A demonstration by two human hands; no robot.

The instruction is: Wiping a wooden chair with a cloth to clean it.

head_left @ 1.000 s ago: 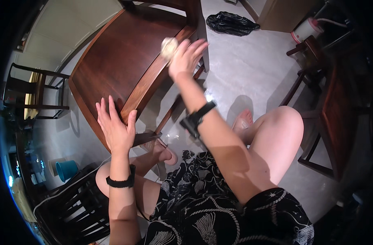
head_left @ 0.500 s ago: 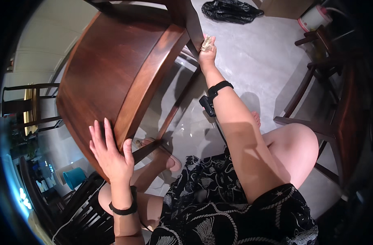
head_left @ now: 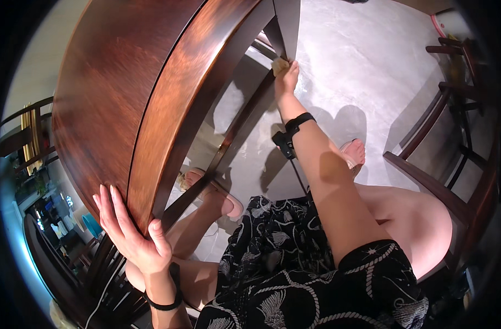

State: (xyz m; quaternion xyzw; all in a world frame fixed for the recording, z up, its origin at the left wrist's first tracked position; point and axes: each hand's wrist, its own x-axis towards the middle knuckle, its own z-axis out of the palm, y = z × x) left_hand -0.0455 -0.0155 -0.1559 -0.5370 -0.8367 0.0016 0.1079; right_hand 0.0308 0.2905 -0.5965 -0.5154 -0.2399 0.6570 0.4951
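A dark brown wooden chair (head_left: 116,82) fills the upper left, its broad seat facing me and a lighter wooden edge curving down toward my knees. My left hand (head_left: 132,236) lies spread on the seat's near end, fingers flat on the wood and thumb over the edge. Farther off, my right hand (head_left: 286,82) is closed on a crumpled beige cloth (head_left: 280,67). The cloth presses against the chair's leg where a long lower rail (head_left: 242,118) meets it. My fingers partly hide the cloth.
Another dark wooden chair (head_left: 426,175) stands at my right, close to my knee. On the left are a further chair (head_left: 26,137), a teal bucket (head_left: 91,225) and a white cable (head_left: 103,296). My slippered feet rest on the pale floor (head_left: 338,66).
My right hand has moved the cloth down the chair leg to the rail joint. The chair looms larger and lower in view. My left hand remains on the seat's near end.
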